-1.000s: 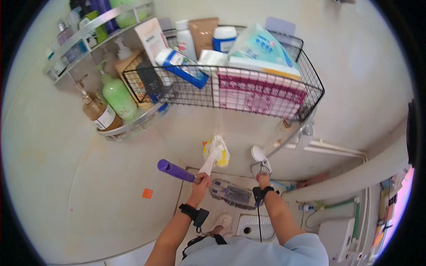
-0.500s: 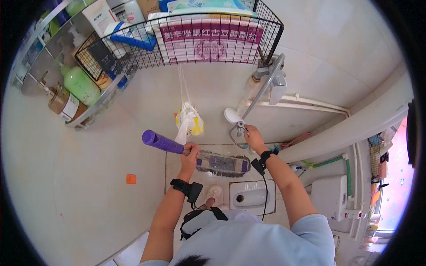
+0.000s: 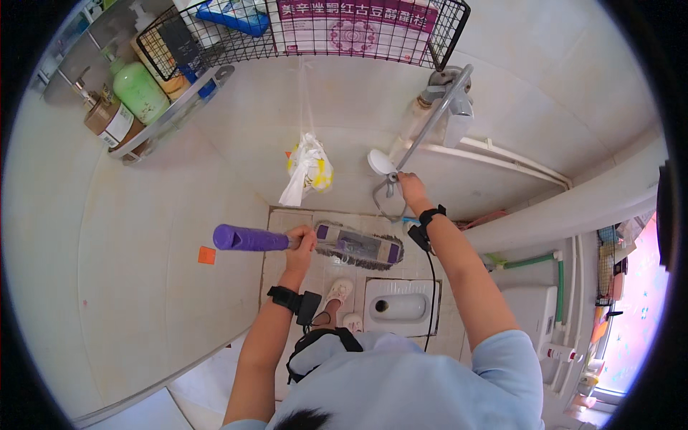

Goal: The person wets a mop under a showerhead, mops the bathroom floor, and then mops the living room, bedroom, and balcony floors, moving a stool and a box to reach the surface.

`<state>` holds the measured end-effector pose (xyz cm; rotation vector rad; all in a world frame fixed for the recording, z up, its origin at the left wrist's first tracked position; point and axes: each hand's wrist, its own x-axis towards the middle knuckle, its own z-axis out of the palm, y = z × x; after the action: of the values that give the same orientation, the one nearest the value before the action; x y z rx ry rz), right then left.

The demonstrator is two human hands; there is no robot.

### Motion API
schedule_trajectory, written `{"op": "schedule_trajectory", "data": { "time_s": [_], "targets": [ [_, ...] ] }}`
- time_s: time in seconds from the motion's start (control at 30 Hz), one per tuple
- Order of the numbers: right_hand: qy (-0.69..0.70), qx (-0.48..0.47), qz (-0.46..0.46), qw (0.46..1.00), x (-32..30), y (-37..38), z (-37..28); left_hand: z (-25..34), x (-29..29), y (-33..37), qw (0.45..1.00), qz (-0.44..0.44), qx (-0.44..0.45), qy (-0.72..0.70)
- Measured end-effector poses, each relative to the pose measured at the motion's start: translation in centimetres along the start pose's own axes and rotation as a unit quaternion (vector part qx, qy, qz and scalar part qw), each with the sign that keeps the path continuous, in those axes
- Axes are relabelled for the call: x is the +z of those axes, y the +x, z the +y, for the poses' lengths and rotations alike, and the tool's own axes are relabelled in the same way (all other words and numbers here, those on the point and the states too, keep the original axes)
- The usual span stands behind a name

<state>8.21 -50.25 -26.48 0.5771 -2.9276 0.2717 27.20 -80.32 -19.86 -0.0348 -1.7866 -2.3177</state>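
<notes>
My left hand (image 3: 302, 240) is wrapped round a flat mop just below its thick purple grip (image 3: 251, 238), which tilts out to the left. On the tiled floor lies the mop's head (image 3: 358, 245), grey and purple with a fringed edge. My right hand (image 3: 412, 189) is closed at the handle of a white-faced shower head (image 3: 380, 162), by the end of a slanting metal pipe (image 3: 435, 118). A grey hose loops down beneath that hand. Its fingertips are partly hidden. Black straps circle both wrists.
A squat toilet (image 3: 398, 307) is set in the floor near my slippered feet. Above hang a black wire basket (image 3: 358, 54) with packages and a corner shelf (image 3: 168, 115) with pump bottles. A knotted white bag (image 3: 309, 170) dangles at the wall; a thick white pipe (image 3: 573, 186) runs along the right.
The view has tipped downward, so basket and shelf sit higher. The mop's purple grip has swung left and lower. My right hand remains at the shower head.
</notes>
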Motion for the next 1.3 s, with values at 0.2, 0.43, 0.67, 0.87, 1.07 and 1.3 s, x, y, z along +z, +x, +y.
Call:
{"op": "schedule_trajectory", "data": {
  "time_s": [0.2, 0.43, 0.67, 0.87, 1.07, 1.3],
  "targets": [
    [-0.103, 0.005, -0.127, 0.987, -2.7, 1.3, -1.3, 1.5, 1.0, -3.1, 0.998, -0.049, -0.033, 0.034],
    [0.287, -0.266, 0.02, 0.92, -14.6, -6.0, -12.1, 0.7, 4.7, -6.0, 0.99, -0.091, -0.104, 0.026],
    [0.601, -0.261, -0.196, 0.73, -25.9, -16.9, -17.5, 1.3, 11.2, -11.3, 0.965, -0.183, 0.0, 0.189],
    [0.543, -0.28, -0.066, 0.789, -26.5, -28.2, -19.2, 1.6, 15.4, -17.4, 0.927, -0.216, 0.275, 0.135],
    [0.54, -0.243, 0.072, 0.803, -25.4, -35.3, -22.2, -0.6, 13.2, -22.2, 0.846, -0.378, 0.225, 0.302],
    [0.549, -0.319, -0.066, 0.77, -24.2, -43.1, -25.7, 1.5, 10.2, -29.6, 0.875, -0.407, 0.099, 0.241]
  ]
}}
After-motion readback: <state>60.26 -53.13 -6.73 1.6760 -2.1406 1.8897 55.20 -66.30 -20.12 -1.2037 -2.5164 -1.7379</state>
